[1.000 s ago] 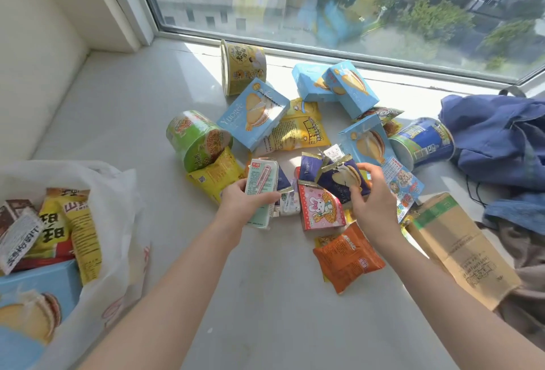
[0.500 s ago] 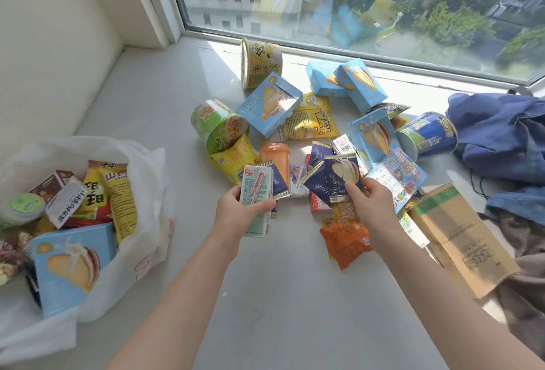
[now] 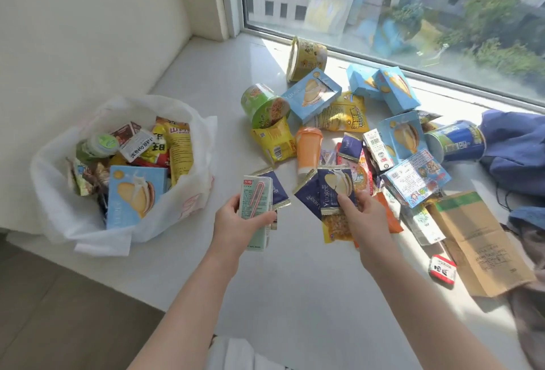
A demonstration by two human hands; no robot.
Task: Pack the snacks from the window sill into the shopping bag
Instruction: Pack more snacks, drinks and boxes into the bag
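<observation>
Snacks lie in a loose heap on the window sill from twelve to two o'clock, with boxes, tubs and packets overlapping. The shopping bag sits at nine o'clock with its mouth spread wide, probably so things can be dropped in without a free hand. It already holds a blue box and several packets. The left hand curls its fingers round a pale green drink carton, with a dark blue packet tucked behind it. The right hand pinches two more dark blue packets and a yellow packet, fanned together. Both hands seem loaded with small items so that one trip to the bag carries several.
</observation>
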